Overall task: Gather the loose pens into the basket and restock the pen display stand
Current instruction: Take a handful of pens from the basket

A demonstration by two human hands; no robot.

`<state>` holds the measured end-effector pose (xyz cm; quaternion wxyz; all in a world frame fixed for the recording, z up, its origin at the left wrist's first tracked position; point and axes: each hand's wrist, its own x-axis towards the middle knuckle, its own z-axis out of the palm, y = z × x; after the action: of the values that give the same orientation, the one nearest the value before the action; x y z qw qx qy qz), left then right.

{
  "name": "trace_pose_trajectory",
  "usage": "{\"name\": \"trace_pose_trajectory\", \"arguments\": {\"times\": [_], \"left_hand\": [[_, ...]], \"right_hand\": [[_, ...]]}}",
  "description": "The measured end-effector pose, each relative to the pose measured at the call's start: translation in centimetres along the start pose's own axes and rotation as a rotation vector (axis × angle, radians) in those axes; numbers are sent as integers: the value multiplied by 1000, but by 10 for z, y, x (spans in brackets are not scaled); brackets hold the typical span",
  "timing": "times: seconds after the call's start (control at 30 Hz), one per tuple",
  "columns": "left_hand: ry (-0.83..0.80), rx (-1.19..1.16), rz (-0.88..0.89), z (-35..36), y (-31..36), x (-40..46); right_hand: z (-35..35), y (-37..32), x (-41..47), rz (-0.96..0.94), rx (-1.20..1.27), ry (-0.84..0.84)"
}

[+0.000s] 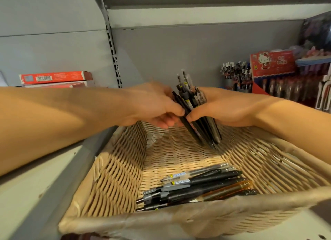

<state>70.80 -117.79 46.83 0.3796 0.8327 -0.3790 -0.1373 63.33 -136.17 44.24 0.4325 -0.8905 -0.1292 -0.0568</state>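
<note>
A woven tan basket (118, 170) sits on the grey shelf in front of me. A bundle of black and clear pens (200, 125) stands upright with its tips on the basket floor at the far end. My left hand (152, 105) and my right hand (222, 107) grip this bundle from either side, thumbs meeting at the front. Several more pens (198, 186) lie flat at the near end of the basket. A red pen display stand (272, 64) with a cartoon cat print stands at the back right.
A cup of pens (232, 75) stands left of the red display. More hanging stationery (322, 94) fills the far right. Red flat boxes (55, 77) are stacked on the neighbouring shelf at left, beyond a slotted upright (112, 48).
</note>
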Motion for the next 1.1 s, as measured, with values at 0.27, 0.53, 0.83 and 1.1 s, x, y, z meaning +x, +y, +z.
{"name": "trace_pose_trajectory", "arguments": {"times": [0.27, 0.53, 0.83, 1.1], "left_hand": [[237, -118, 95, -10, 30, -31], [578, -90, 168, -36, 45, -112], [804, -36, 240, -87, 29, -221], [937, 66, 148, -78, 24, -230]], "right_hand": [[0, -33, -3, -21, 261, 32], [34, -115, 2, -103, 378, -43], [110, -205, 22, -317, 400, -61], [146, -197, 32, -337, 436, 22]]}}
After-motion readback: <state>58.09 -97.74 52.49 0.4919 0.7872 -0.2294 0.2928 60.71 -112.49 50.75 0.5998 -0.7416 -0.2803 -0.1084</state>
